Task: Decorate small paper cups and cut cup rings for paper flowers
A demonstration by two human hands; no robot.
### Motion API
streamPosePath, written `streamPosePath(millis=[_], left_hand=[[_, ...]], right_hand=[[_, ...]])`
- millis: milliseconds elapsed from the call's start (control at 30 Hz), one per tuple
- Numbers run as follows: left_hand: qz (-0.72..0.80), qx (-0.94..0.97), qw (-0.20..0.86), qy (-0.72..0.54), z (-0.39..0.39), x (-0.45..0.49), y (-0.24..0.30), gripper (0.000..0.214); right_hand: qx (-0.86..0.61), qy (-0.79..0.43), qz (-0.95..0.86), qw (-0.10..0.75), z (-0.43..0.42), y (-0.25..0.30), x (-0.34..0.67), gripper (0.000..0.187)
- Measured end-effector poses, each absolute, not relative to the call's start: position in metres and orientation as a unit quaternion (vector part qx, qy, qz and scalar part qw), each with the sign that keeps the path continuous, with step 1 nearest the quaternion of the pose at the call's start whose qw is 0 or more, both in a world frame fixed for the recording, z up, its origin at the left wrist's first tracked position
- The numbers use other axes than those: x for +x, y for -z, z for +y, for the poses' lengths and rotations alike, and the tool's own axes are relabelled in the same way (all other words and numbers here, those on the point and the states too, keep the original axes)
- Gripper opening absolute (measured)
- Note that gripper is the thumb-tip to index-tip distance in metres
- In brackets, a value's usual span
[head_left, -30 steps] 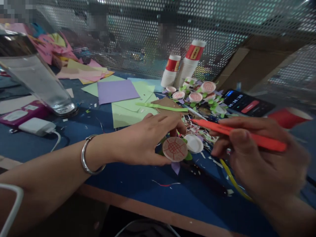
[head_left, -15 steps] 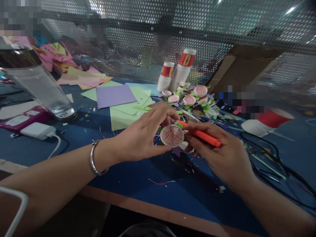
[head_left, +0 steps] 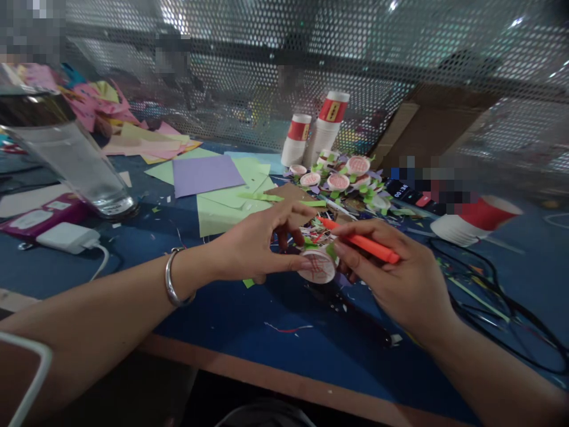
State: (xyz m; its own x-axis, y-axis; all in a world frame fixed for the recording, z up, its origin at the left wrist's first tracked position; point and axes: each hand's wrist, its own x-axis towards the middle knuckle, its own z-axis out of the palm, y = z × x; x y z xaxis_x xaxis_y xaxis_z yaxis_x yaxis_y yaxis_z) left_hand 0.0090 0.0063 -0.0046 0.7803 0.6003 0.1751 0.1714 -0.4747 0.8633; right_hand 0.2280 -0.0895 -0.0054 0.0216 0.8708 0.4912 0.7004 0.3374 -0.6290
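Two bare hands work over a blue counter seen from above. A small white disc marked with crossing red lines is between them, its face toward the viewer, green paper bits showing at its far edge. The left hand, with a silver bracelet at the wrist, has its thumb lying against the disc's upper left; its other fingers arch away, leaving a wide gap behind the thumb, and whether they grip the disc cannot be told. The right hand has its fingers closed around an orange pen, whose narrow end points left, just beyond the disc. Its lower fingers curl near the disc's right edge; whether they support it is hidden.

Beyond the hands is a heap of similar discs with green and purple paper pieces, near two stacks of red-and-white paper cups. To the left, a purple sheet overlaps light green sheets; farther left are a tall clear bottle and a white charger. On the right, a paper cup lies on its side near black cables.
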Motion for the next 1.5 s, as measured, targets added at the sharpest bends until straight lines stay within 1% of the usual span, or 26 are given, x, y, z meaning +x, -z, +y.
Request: streamPosePath(millis=[67, 200, 300, 367, 467, 633, 733, 800, 900, 967, 1033, 1100, 1200, 1233, 1333, 1433, 1500], left_hand=[[0.247, 0.818, 0.479, -0.204, 0.007, 0.01, 0.004, 0.059], [0.257, 0.781, 0.533, -0.202, 0.006, 0.012, 0.003, 0.058], [0.254, 0.734, 0.58, -0.247, 0.008, 0.015, 0.003, 0.047], [0.266, 0.697, 0.608, -0.272, 0.011, 0.016, 0.002, 0.038], [0.286, 0.666, 0.638, -0.262, 0.013, 0.017, 0.001, 0.026], [0.292, 0.612, 0.704, -0.21, 0.009, 0.018, 0.0, 0.021], [0.298, 0.578, 0.736, -0.187, 0.006, 0.018, -0.002, 0.019], [0.3, 0.565, 0.748, -0.175, 0.006, 0.017, -0.004, 0.02], [0.295, 0.561, 0.756, -0.163, 0.006, 0.016, -0.006, 0.018], [0.287, 0.57, 0.754, -0.156, 0.005, 0.015, -0.006, 0.018], [0.284, 0.596, 0.735, -0.154, 0.006, 0.014, -0.005, 0.026], [0.295, 0.642, 0.684, -0.179, 0.007, 0.015, -0.002, 0.036], [0.33, 0.688, 0.585, -0.277, 0.011, 0.016, 0.002, 0.045], [0.341, 0.687, 0.563, -0.308, 0.013, 0.016, 0.003, 0.046], [0.354, 0.664, 0.544, -0.371, 0.019, 0.017, 0.005, 0.038], [0.36, 0.657, 0.528, -0.399, 0.025, 0.016, 0.007, 0.036], [0.366, 0.667, 0.511, -0.4, 0.029, 0.015, 0.009, 0.038]], right_hand=[[-0.566, -0.102, -0.693, 0.434, -0.089, 0.005, 0.228, 0.009], [-0.585, -0.099, -0.672, 0.443, -0.091, 0.004, 0.227, 0.01], [-0.595, -0.09, -0.651, 0.462, -0.092, 0.004, 0.227, 0.013], [-0.591, -0.062, -0.659, 0.461, -0.093, 0.005, 0.228, 0.016], [-0.576, 0.004, -0.691, 0.437, -0.093, 0.007, 0.228, 0.025], [-0.535, 0.051, -0.758, 0.368, -0.091, 0.007, 0.226, 0.052], [-0.517, 0.062, -0.783, 0.34, -0.09, 0.007, 0.223, 0.05], [-0.508, 0.06, -0.791, 0.336, -0.09, 0.007, 0.221, 0.047], [-0.501, 0.057, -0.795, 0.338, -0.089, 0.008, 0.219, 0.047], [-0.501, 0.056, -0.794, 0.339, -0.089, 0.008, 0.219, 0.048], [-0.503, 0.053, -0.793, 0.338, -0.087, 0.007, 0.22, 0.046], [-0.504, 0.059, -0.791, 0.341, -0.083, 0.003, 0.223, 0.043], [-0.512, 0.104, -0.78, 0.344, -0.069, -0.01, 0.232, 0.037], [-0.531, 0.117, -0.769, 0.337, -0.061, -0.015, 0.237, 0.034], [-0.559, 0.158, -0.744, 0.329, -0.026, -0.03, 0.255, 0.04], [-0.6, 0.176, -0.709, 0.325, 0.02, -0.04, 0.276, 0.042], [-0.625, 0.185, -0.685, 0.325, 0.051, -0.043, 0.291, 0.038]])
